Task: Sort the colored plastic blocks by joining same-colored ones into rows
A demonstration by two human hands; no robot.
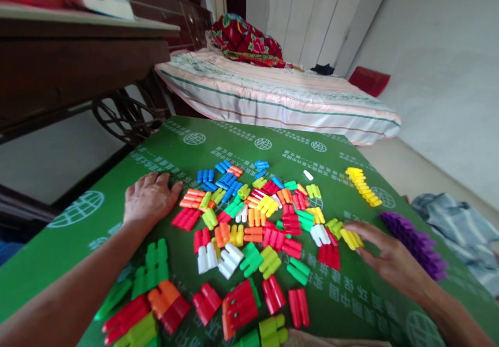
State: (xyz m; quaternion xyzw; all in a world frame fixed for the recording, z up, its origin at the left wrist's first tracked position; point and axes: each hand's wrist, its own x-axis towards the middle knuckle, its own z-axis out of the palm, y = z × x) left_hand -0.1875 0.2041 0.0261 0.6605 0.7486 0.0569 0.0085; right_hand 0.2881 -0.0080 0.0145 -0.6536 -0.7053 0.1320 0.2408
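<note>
My left hand (150, 199) lies palm down on the green board at the left of the pile, its fingers loosely stretched and holding nothing. On the right, my right hand (384, 251) pinches a yellow plastic block (352, 239) between thumb and fingers, just off the pile's right edge. Beside that block are a lime block (334, 227), a white block (320, 235) and a red block (329, 257). The pile mixes red, orange, green, blue, white and yellow tube-shaped blocks. Beyond my right hand stand a joined yellow row (363, 187) and a purple row of blocks (414, 243).
The green board (241, 144) bears printed white globes and lettering. Several larger joined pieces, such as a green one (157, 264), lie near the front edge. A dark wooden table (78, 61) stands at left, a bed (280, 92) behind, and a plaid cloth (460, 227) at right.
</note>
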